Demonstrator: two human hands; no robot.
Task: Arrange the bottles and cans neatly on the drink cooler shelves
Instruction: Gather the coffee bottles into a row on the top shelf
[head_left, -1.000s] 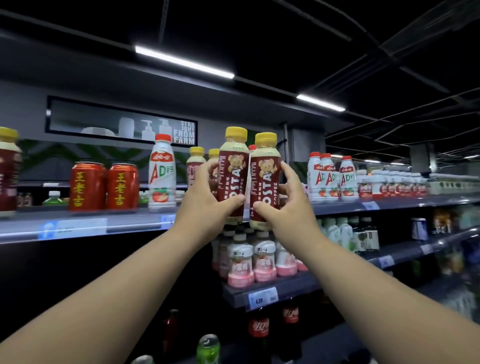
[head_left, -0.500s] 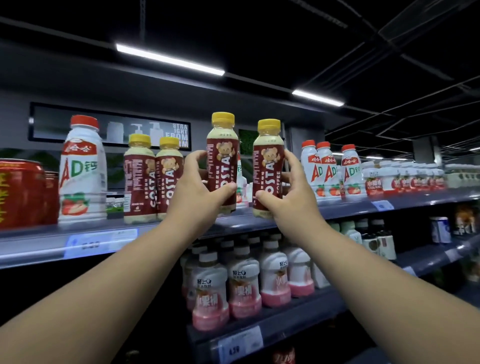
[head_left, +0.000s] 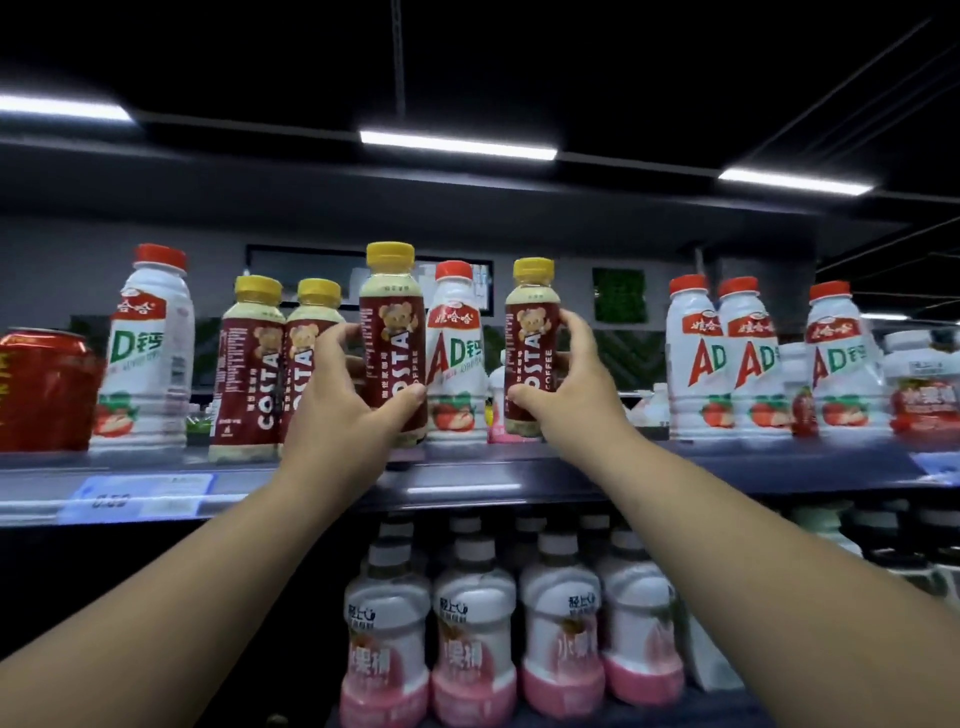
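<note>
1. Step in hand, as judged: setting two coffee bottles onto the dark upper shelf (head_left: 467, 470), centre of frame; placement not yet finished.
2. Left hand (head_left: 337, 415) grips the left maroon-labelled, yellow-capped plastic bottle (head_left: 392, 338), thumb and fingers curled round it; two matching bottles (head_left: 254, 364) stand just left of it.
3. Right hand (head_left: 571, 395) grips the right matching bottle (head_left: 532, 332); a white red-capped bottle (head_left: 457, 338) stands between the two.
4. Next move calls for closing both leftward into the row, then letting go.
</note>
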